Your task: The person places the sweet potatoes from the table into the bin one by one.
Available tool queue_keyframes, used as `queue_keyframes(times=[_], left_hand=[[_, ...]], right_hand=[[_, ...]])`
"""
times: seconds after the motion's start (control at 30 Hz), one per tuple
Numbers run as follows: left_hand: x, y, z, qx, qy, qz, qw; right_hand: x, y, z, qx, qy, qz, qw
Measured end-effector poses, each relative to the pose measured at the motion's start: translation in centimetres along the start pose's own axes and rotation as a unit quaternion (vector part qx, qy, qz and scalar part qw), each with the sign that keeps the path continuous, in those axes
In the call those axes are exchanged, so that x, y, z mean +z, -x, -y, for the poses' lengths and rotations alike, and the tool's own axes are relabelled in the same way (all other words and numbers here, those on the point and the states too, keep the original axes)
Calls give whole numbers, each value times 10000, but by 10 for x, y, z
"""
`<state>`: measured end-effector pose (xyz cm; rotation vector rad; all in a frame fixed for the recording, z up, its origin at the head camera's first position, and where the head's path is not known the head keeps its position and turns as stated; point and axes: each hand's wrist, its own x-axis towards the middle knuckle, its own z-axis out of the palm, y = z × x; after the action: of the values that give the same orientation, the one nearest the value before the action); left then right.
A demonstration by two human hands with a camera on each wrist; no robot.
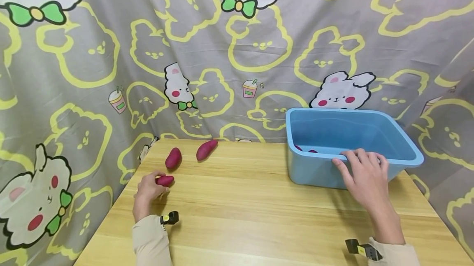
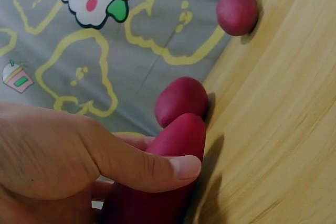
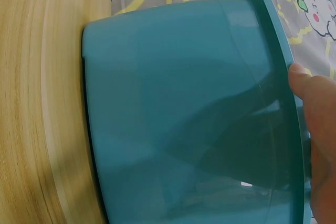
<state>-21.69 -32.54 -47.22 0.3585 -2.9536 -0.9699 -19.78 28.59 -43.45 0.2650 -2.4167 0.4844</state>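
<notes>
Far left: left hand [image 1: 149, 190] pinching a purple sweet potato [image 1: 166, 181], thumb along one side, other fingers mostly hidden behind it; can't tell if it's off the counter [image 1: 237, 208] or touching it. Smooth skin and a tapered end, so a thumb-heavy pinch could let it twist or squirt out. Just behind, a second sweet potato [image 1: 173, 158], plump, lying loose; probable risk is the held one's tip or the knuckles knocking it, and being rounded it could roll toward the curtain [image 1: 144, 101]. Right of that, a third sweet potato [image 1: 207, 150], slimmer, slanted, near the back edge, could roll if bumped. Well apart on the right, blue tub [image 1: 314, 173] on the counter, purple bits [image 1: 312, 151] visible inside by the left end, count unclear. Right hand [image 1: 366, 177] gripping the tub's near rim, fingers curled over it, thumb on the outer side. Likely trouble there: pulling or leaning on that rim could tip or slide the tub and shift the contents, and the hand also blocks part of the near opening
</notes>
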Motion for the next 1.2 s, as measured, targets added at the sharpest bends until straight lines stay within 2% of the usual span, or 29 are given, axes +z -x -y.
queue_keyframes(times=[0.17,0.47,0.87,1.2], left_hand=[[1,0,-1,28,43,-61,10000],[2,0,0,-358,113,83,9993],[2,-1,0,-276,90,56,9996],[2,-1,-2,-375,290,-11,9989]], right_hand=[[0,0,0,12,-3,6,10000],[0,0,1,23,9,25,10000],[1,0,0,70,60,52,9999],[1,0,0,2,12,-21,10000]])
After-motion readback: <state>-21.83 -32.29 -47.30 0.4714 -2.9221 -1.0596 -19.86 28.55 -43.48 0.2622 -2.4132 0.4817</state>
